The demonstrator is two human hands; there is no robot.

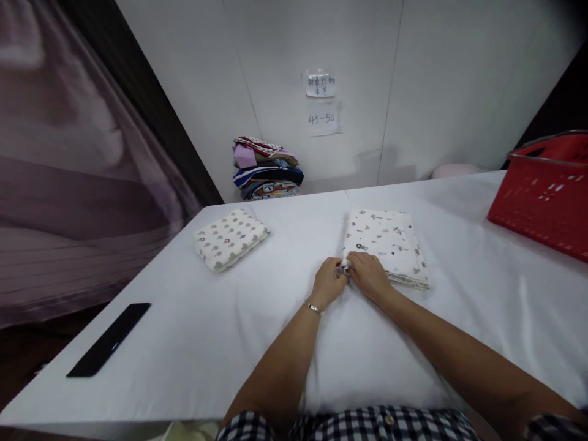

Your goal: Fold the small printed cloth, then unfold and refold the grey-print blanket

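White table — red basket, contents hidden — hands pinch folded cloth.

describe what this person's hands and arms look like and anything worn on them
Both the left hand and right hand are ungloved. A thin, silvery band circles the left wrist; none shows on the right. The forearms are bare, with black-and-white checked sleeves showing near the elbows, matching the checked shirt.

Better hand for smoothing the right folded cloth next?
Right, probably: the right hand overlaps the right folded cloth at its near-left corner, while the left hand sits mostly beside it.
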